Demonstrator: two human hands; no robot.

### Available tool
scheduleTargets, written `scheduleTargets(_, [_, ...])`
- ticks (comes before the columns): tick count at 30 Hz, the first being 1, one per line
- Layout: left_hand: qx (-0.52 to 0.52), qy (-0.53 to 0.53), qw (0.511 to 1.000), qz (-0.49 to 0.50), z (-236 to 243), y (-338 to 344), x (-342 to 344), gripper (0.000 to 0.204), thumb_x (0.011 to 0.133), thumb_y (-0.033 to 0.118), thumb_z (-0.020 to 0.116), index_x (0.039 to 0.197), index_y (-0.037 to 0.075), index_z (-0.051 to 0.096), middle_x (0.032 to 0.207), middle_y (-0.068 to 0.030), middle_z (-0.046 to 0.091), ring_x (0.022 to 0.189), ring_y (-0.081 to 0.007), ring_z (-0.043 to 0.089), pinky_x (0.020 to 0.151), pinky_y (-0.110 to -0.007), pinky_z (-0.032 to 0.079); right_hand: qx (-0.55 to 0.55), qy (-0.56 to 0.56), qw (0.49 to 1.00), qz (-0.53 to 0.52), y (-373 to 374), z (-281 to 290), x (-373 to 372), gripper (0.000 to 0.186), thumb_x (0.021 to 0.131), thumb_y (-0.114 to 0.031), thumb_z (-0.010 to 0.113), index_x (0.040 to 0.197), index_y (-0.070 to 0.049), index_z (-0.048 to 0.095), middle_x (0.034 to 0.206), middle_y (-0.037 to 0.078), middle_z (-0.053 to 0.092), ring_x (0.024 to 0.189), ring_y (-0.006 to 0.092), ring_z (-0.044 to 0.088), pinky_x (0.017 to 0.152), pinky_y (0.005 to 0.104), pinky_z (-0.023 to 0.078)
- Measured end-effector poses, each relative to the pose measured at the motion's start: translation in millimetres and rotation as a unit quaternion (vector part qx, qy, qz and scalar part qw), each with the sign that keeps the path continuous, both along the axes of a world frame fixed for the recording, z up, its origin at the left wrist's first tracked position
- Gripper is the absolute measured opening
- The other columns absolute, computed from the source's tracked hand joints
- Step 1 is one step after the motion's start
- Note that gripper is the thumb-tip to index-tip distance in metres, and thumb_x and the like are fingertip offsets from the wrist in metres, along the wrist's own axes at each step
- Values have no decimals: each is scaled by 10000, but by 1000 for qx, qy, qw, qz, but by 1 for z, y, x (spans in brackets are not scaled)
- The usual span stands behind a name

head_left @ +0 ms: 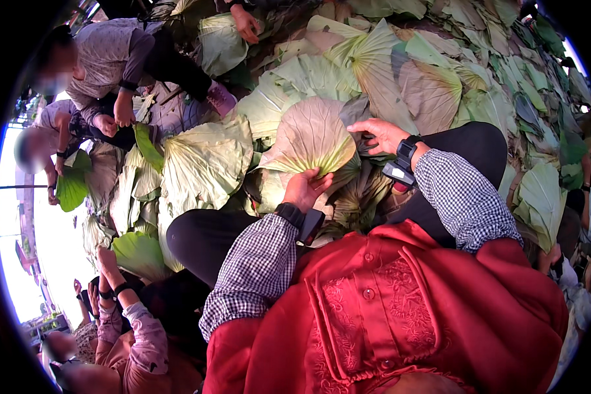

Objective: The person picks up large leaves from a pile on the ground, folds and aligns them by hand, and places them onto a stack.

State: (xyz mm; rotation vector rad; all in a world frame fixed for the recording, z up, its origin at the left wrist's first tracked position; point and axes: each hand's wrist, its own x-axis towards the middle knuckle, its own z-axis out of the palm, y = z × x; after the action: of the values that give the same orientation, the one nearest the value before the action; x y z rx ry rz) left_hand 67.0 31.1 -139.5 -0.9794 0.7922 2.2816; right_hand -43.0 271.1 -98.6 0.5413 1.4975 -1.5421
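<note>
A large lotus leaf (pixel 312 134), pinkish brown with a yellow-green base and fanning veins, spreads in front of me over the pile. My left hand (pixel 305 190) grips its near edge, the fingertips curled over the yellow-green part. At the leaf's right side, my right hand (pixel 382 136) has its fingers apart, the index fingertip beside the rim; I cannot make out whether it touches. Each wrist carries a dark band with a small device. Under and around this leaf lie other lotus leaves, among them a broad pale one (pixel 207 164) to the left.
Heaped lotus leaves (pixel 433 92) stretch far ahead and to the right. My bent knees (pixel 469 148) flank the work spot. At far left a person (pixel 115 72) handles a green leaf (pixel 149 148). Another person (pixel 138 335) sits at near left. A co-worker's hand (pixel 245 25) shows at the top.
</note>
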Motion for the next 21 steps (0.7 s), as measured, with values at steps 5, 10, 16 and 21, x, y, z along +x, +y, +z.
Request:
scheduleTargets(5, [-74,84,992,-65,16,6,0,101,903,58,504,920,-39,520,963,-166,593,934,-308,625,819,-386,540,-14,50,997,-51,-10,-16,21,367,734,-89,731,1042,33,572,947,116,649,859,295,640,752,461,531])
scheduleTargets(10, [-77,58,995,-15,13,6,5,156,904,69,498,987,-60,528,996,-174,602,946,-309,625,831,-389,534,31,179,965,-188,3,-50,-3,228,744,-13,622,951,65,568,849,150,610,675,268,642,565,381,549])
scheduleTargets(16, [-44,-18,997,-65,0,2,12,268,932,122,415,1087,-83,488,1057,-226,605,985,-327,615,871,-413,516,133,209,956,-160,9,-67,-9,224,741,-46,618,950,33,630,764,74,607,581,187,595,487,322,489])
scheduleTargets(21, [-63,-40,994,-83,-5,2,14,261,933,113,404,1080,-86,487,1035,-226,614,939,-324,628,854,-409,521,149,202,949,-192,17,-53,-25,308,770,-89,657,1058,1,591,904,90,630,730,205,627,569,362,535])
